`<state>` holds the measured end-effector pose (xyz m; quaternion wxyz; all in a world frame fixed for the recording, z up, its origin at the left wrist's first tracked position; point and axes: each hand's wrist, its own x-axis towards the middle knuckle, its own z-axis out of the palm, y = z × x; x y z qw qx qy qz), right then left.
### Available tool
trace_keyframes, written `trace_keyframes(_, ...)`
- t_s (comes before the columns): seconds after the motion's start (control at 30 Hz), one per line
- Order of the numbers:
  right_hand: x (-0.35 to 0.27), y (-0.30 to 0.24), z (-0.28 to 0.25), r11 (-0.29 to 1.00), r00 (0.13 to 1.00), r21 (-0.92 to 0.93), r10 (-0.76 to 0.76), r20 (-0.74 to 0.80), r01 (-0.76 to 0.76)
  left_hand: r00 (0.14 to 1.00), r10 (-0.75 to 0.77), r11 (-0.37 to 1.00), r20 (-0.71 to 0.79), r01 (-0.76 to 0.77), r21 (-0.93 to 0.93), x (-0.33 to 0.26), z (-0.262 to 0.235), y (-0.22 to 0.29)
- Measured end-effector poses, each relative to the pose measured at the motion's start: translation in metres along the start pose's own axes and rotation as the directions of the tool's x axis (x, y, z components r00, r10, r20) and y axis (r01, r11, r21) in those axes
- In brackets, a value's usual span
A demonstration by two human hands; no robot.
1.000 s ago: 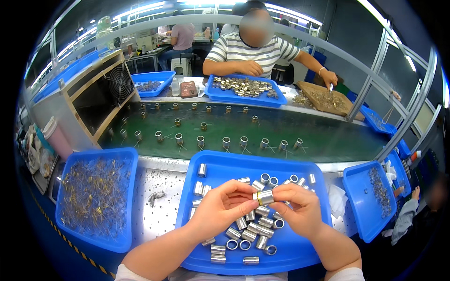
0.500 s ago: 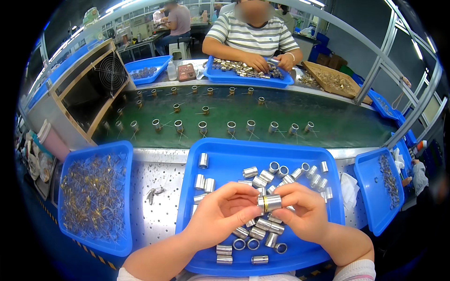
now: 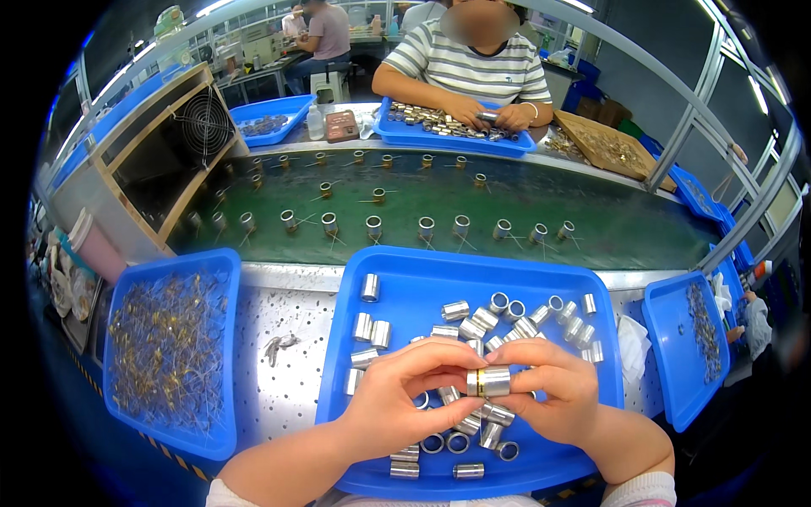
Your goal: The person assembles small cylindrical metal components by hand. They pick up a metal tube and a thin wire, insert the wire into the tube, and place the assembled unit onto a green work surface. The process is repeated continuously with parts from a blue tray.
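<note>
A short shiny metal sleeve [image 3: 497, 383] with a thin brass-coloured ring near its left end is held level between both hands, over the big blue tray [image 3: 473, 264]. My left hand [image 3: 393, 397] pinches the ringed end, thumb below and fingers above. Around the plain right end, my right hand [image 3: 562, 390] is closed with thumb and fingers. Underneath and about the hands lie many loose metal sleeves [image 3: 381, 335], some upright and some on their sides. My hands hide part of the pile.
Left stands a blue tray [image 3: 235, 363] of thin wire pieces with brass-coloured bits. Another blue tray [image 3: 676, 406] of small parts and a white tissue [image 3: 632, 346] are right. Beyond, a green belt [image 3: 507, 194] carries upright sleeves with crossed wires. A co-worker [image 3: 473, 72] handles parts across it.
My left fingers have closed in on the ringed end of the sleeve. Both hands and the sleeve sit slightly lower in view. The view has shifted a little, and the co-worker's hands have come together.
</note>
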<state>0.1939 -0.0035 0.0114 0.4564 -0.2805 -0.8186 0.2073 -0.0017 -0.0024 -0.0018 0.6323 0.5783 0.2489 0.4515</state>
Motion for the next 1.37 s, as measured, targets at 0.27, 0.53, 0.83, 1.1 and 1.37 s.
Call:
trace_keyframes(0.27,-0.005,-0.01,0.006,0.999,0.999,0.015,0.032,-0.016,-0.032,0.997,-0.073,0.974,0.02,0.076,-0.215,-0.003,0.0,-0.001)
trace_keyframes(0.53,-0.005,-0.009,0.007,0.993,0.996,0.079,0.091,-0.023,-0.089,0.982,-0.185,0.944,-0.027,0.17,-0.284,-0.002,-0.001,0.001)
trace_keyframes(0.83,-0.006,-0.002,0.003,0.95,0.979,0.242,0.202,0.003,-0.197,0.974,-0.196,0.961,-0.116,0.167,-0.22,0.002,-0.003,-0.001)
trace_keyframes(1.1,0.012,0.036,-0.065,0.698,0.595,-0.467,0.712,0.373,-0.543,0.958,-0.125,0.991,-0.259,0.108,-0.081,-0.022,-0.013,0.027)
trace_keyframes(1.37,0.026,0.172,-0.136,0.494,0.82,-0.686,0.5,-0.278,-0.534,0.761,0.275,0.872,-0.587,0.06,0.486,-0.122,-0.087,0.053)
